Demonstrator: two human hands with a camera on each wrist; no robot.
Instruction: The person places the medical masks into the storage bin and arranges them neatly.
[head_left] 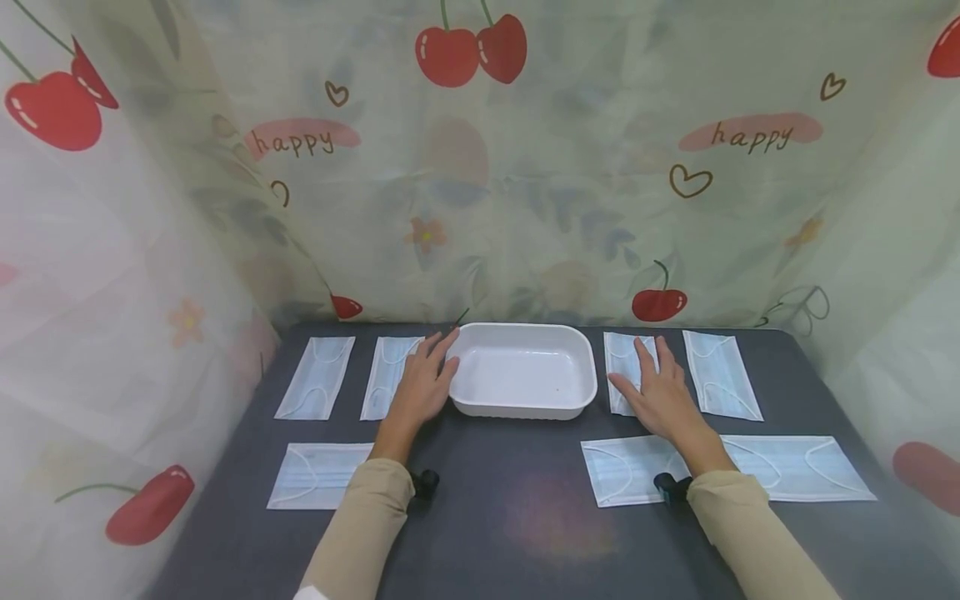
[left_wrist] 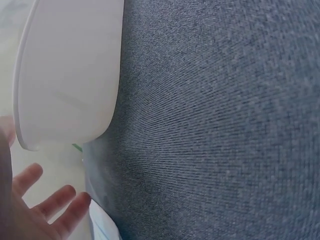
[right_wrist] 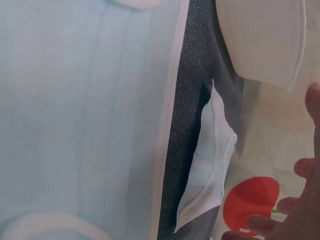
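A white rectangular basin stands at the far middle of the dark table. My left hand is at its left end, thumb by the rim and fingers loosely spread; in the left wrist view these fingers hold nothing. Under and behind that hand lies a pale blue face mask, partly covered. Right of the basin, my right hand hovers with spread fingers over another face mask. The right wrist view has its fingers apart and bare, with that mask lying beyond a nearer one.
More face masks lie flat: one at far left, one at far right, one at near left. At near right, masks sit side by side, partly under the right forearm. A cherry-printed curtain encloses the table's back and sides.
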